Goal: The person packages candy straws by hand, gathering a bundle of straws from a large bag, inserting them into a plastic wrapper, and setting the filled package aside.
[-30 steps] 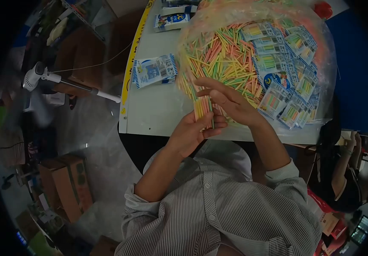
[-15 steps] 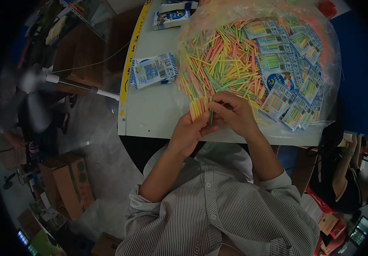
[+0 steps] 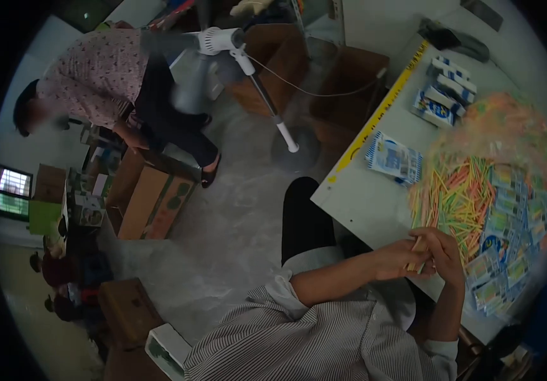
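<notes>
My left hand (image 3: pixel 393 260) is closed around a small bundle of thin coloured sticks (image 3: pixel 418 249) over the table's near edge. Pressed against that bundle is my right hand (image 3: pixel 445 249), fingers curled and partly hiding the sticks; whether it grips any by itself is hard to see. Just beyond both hands lies a big heap of pink, yellow and green sticks (image 3: pixel 454 197) in a clear plastic bag (image 3: pixel 445 149). Several blue-and-clear packets (image 3: pixel 500 232) with sticks inside rest on the heap's right side.
On the white table (image 3: pixel 362 200), a blue-and-white packet stack (image 3: pixel 395 157) and more bundled packets (image 3: pixel 441 95) lie toward the far side. A white stand fan (image 3: pixel 222 41) is on the floor. Beside an open carton (image 3: pixel 159 197), another person (image 3: pixel 108 82) bends over.
The view has swung left, so table and hands now appear farther right and the bending person is in full view. My hands stay together on the bundle, the right one closer over it.
</notes>
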Action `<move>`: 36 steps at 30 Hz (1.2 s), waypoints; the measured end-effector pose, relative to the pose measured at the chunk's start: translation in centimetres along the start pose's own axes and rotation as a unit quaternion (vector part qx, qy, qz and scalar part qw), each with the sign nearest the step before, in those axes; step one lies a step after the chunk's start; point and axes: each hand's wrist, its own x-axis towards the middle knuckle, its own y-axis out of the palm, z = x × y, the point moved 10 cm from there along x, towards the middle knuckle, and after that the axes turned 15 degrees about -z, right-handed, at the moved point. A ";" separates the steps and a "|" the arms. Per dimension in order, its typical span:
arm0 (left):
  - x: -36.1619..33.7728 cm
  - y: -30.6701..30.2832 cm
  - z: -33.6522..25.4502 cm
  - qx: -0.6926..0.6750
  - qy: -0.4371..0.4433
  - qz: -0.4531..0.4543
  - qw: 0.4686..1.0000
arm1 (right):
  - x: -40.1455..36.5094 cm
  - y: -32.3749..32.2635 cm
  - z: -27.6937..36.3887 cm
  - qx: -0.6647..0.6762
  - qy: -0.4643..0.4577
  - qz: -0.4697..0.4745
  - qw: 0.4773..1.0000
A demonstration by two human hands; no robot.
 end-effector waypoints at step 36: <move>-3.1 -2.1 0.4 0.089 -0.049 -0.143 0.984 | -2.6 -2.6 -3.4 0.216 -0.035 -0.226 0.949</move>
